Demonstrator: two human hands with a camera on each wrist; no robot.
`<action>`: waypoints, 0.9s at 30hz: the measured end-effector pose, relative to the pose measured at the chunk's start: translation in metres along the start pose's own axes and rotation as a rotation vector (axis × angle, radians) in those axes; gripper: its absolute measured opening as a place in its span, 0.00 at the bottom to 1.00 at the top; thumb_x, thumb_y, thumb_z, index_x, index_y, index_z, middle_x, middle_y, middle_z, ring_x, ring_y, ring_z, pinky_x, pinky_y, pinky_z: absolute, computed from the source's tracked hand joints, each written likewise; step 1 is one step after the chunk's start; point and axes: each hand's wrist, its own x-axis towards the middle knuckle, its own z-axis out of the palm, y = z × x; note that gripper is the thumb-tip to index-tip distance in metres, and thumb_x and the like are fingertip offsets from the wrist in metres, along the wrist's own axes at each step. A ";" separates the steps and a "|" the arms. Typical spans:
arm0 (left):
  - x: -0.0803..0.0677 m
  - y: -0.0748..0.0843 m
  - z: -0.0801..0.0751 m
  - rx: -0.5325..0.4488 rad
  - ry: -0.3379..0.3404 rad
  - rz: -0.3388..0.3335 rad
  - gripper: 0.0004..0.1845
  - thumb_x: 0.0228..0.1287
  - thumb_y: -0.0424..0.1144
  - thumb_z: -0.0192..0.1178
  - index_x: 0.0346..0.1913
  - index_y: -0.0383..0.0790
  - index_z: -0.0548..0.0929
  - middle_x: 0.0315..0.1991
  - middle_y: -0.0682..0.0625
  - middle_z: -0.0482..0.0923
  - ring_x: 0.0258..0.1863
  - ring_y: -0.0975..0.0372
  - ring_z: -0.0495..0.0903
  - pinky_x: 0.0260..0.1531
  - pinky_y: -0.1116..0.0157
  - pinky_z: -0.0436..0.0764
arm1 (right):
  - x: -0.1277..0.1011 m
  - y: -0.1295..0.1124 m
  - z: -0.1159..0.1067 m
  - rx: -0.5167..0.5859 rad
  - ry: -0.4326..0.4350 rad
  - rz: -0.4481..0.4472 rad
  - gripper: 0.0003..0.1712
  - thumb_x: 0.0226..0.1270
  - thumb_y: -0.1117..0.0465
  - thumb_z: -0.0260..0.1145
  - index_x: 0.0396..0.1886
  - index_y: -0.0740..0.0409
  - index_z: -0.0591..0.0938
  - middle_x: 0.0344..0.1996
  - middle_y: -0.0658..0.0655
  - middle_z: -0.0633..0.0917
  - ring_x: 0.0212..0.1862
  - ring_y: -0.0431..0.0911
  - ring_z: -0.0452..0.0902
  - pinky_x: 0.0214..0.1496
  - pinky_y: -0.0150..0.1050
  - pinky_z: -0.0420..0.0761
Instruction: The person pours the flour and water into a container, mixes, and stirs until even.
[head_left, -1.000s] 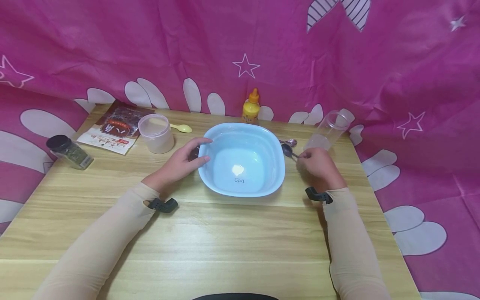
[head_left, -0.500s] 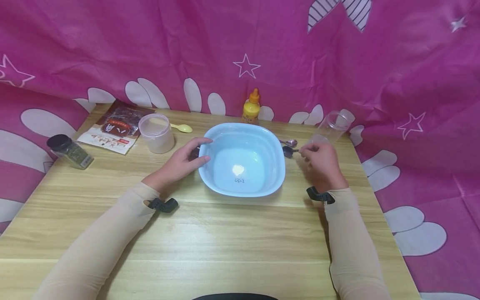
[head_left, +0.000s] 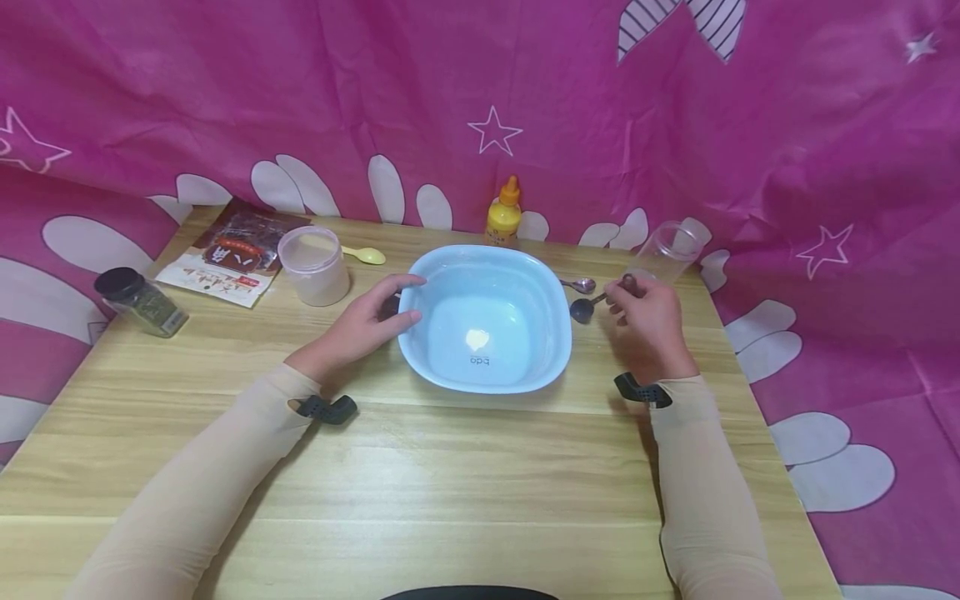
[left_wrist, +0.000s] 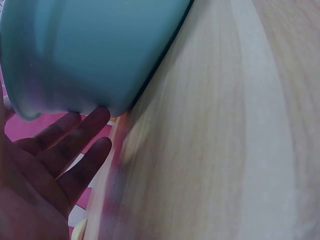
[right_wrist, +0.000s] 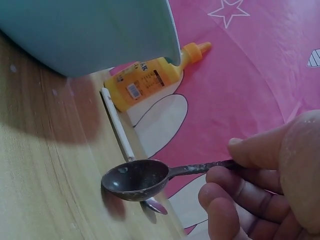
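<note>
Metal spoon [right_wrist: 136, 179], stiff and light, sits at the blue basin's [head_left: 557, 333] three o'clock above the bench; our right hand [head_left: 647, 321] pinches its handle, and our flat left hand [head_left: 358, 327] steadies the basin's nine o'clock side.

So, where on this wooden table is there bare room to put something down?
The wooden table is bare in front of the light blue plastic basin, between both sleeves. Also bare: left front, below the dark-lidded spice jar. The back edge is crowded, and the right hand with its dark metal spoon fills the basin's right side.
</note>
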 end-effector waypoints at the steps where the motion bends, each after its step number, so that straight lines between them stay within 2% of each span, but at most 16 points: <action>1: 0.000 0.000 0.000 0.002 -0.001 0.000 0.30 0.81 0.39 0.68 0.80 0.45 0.74 0.72 0.39 0.78 0.63 0.47 0.84 0.55 0.66 0.88 | 0.000 0.000 -0.001 0.006 0.002 -0.001 0.25 0.84 0.44 0.69 0.55 0.63 0.88 0.47 0.62 0.90 0.45 0.49 0.87 0.41 0.33 0.90; 7: 0.000 -0.002 0.000 0.007 0.001 -0.004 0.30 0.81 0.39 0.68 0.80 0.46 0.74 0.72 0.40 0.79 0.63 0.47 0.84 0.56 0.66 0.87 | -0.001 -0.008 -0.006 0.047 0.057 -0.024 0.28 0.85 0.41 0.67 0.54 0.64 0.89 0.38 0.57 0.91 0.38 0.42 0.87 0.38 0.31 0.89; 12: 0.001 -0.003 -0.001 0.020 0.001 -0.007 0.30 0.81 0.39 0.68 0.81 0.47 0.74 0.73 0.41 0.78 0.65 0.47 0.83 0.59 0.65 0.86 | -0.004 -0.019 -0.010 0.063 0.116 -0.079 0.28 0.86 0.44 0.67 0.55 0.68 0.89 0.32 0.49 0.90 0.33 0.37 0.85 0.35 0.29 0.88; 19: 0.000 -0.003 -0.002 0.015 -0.004 -0.010 0.30 0.81 0.40 0.68 0.81 0.47 0.74 0.73 0.40 0.78 0.65 0.47 0.84 0.58 0.64 0.88 | -0.013 -0.036 -0.015 0.157 0.177 -0.169 0.23 0.84 0.52 0.70 0.52 0.72 0.89 0.27 0.44 0.88 0.31 0.37 0.85 0.32 0.29 0.87; 27: 0.001 -0.003 -0.001 0.012 -0.004 -0.017 0.30 0.81 0.40 0.68 0.81 0.47 0.74 0.72 0.40 0.79 0.63 0.47 0.84 0.57 0.64 0.88 | -0.023 -0.049 -0.020 0.210 0.250 -0.275 0.19 0.82 0.57 0.73 0.49 0.73 0.90 0.28 0.42 0.89 0.30 0.39 0.86 0.30 0.28 0.87</action>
